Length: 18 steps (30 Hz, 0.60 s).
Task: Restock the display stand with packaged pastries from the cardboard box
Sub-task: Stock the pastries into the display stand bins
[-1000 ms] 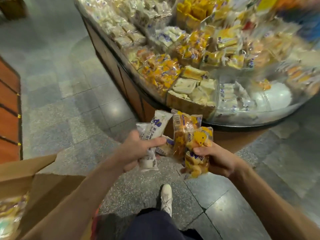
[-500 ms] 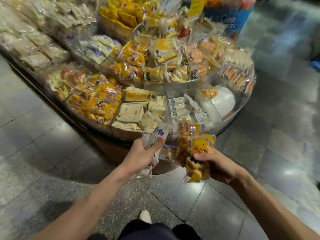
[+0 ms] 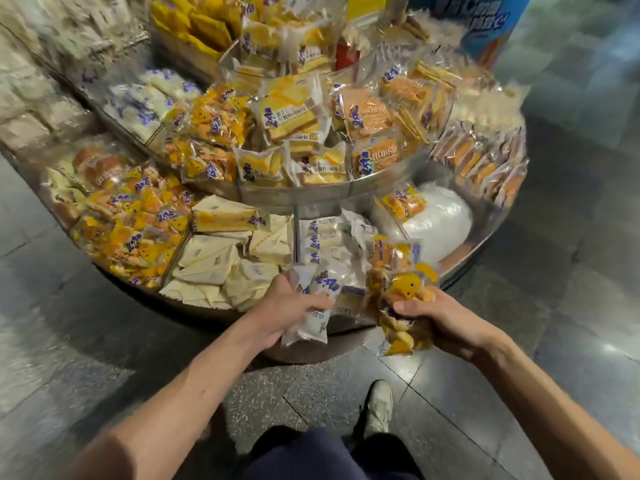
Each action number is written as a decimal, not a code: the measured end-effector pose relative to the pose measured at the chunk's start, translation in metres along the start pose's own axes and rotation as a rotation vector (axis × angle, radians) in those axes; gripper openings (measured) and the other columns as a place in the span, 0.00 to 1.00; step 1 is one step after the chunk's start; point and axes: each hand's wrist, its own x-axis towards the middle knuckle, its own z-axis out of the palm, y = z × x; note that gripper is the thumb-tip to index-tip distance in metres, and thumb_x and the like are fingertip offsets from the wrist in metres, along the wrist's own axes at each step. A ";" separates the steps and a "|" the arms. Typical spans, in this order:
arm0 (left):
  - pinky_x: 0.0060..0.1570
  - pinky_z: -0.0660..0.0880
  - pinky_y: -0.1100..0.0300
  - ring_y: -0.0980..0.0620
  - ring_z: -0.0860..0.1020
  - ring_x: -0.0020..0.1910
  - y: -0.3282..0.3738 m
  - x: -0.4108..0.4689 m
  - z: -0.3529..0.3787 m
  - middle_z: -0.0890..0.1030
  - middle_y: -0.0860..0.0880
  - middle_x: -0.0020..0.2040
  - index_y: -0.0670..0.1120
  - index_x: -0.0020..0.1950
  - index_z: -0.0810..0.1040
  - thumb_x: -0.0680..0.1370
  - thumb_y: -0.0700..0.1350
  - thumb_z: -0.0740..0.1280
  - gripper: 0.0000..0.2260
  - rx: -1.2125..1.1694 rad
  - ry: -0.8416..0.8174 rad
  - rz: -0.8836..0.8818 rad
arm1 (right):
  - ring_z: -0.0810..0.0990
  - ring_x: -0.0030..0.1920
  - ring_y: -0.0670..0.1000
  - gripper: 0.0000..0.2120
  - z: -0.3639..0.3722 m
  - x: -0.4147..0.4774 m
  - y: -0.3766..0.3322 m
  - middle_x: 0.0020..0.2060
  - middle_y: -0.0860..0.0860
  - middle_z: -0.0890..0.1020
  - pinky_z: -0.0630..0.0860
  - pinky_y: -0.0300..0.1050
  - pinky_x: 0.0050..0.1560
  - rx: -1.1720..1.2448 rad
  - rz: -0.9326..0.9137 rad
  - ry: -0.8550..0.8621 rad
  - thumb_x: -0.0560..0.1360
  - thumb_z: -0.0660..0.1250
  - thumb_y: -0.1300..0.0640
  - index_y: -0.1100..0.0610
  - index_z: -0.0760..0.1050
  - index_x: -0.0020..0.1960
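My left hand grips white pastry packets with blue print. My right hand grips yellow-and-orange pastry packets. Both bundles hang at the front rim of the round tiered display stand, over its lower ring. Just beyond my hands lies a compartment of white roll packets, with cream wedge-shaped packets to its left and yellow snack packets further left. The cardboard box is out of view.
A white plastic bag fills a lower compartment on the right. A blue printed column rises behind the stand. Grey stone floor surrounds it, and my shoe stands close to the base.
The view has swung right, away from the cardboard box, and closer to the stand. Both hands keep their packets and now sit at the stand's front rim.
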 end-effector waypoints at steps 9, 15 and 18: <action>0.64 0.65 0.63 0.56 0.60 0.74 0.032 0.047 0.067 0.65 0.59 0.72 0.63 0.65 0.73 0.75 0.34 0.70 0.27 0.182 -0.032 0.116 | 0.86 0.48 0.52 0.19 -0.099 0.049 -0.066 0.52 0.56 0.86 0.81 0.39 0.44 -0.283 0.106 -0.179 0.66 0.72 0.59 0.57 0.79 0.57; 0.65 0.70 0.53 0.49 0.67 0.71 0.033 0.072 0.076 0.71 0.51 0.68 0.58 0.53 0.79 0.70 0.35 0.76 0.20 0.075 0.190 0.072 | 0.85 0.38 0.44 0.20 -0.133 0.077 -0.080 0.49 0.52 0.86 0.75 0.30 0.33 -0.419 0.163 -0.183 0.74 0.73 0.63 0.62 0.75 0.64; 0.64 0.60 0.60 0.56 0.65 0.66 0.031 0.080 0.074 0.72 0.62 0.56 0.46 0.54 0.78 0.70 0.37 0.77 0.16 0.017 0.347 0.089 | 0.87 0.47 0.49 0.28 -0.148 0.088 -0.087 0.54 0.53 0.85 0.80 0.34 0.41 -0.375 0.166 -0.162 0.68 0.79 0.56 0.56 0.74 0.66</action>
